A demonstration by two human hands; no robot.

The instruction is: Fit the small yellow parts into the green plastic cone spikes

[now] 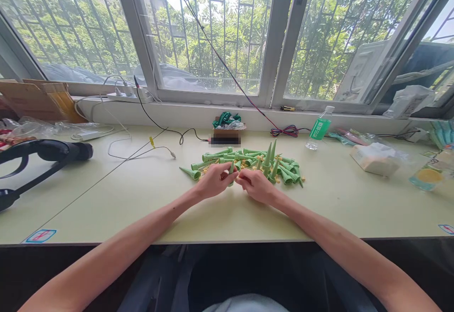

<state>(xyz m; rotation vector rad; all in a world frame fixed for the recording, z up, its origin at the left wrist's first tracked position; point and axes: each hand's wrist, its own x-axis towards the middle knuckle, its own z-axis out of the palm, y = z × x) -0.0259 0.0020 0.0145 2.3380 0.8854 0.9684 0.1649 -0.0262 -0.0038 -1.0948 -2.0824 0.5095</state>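
Note:
My left hand (215, 179) is closed around a green plastic cone (231, 169), held upright with its tip pointing up. Close beside it, my right hand (256, 185) is pinched, its fingertips nearly meeting the left fingers. Whatever sits in that pinch is too small to make out. Just beyond both hands spreads a pile of similar hollow green cones (289, 176), most lying on their sides. Several cones stand upright at the right of the pile, including a tall one (268, 158). Small yellowish pieces (248, 162) are scattered among them.
Behind the pile stands a small cardboard box (227, 134) with green wrapping. A water bottle (320, 128) and a tissue pack (375, 158) are to the right. Black headphones (42, 160) and a white cable (149, 150) lie left. The table's front edge (234, 242) runs below my forearms.

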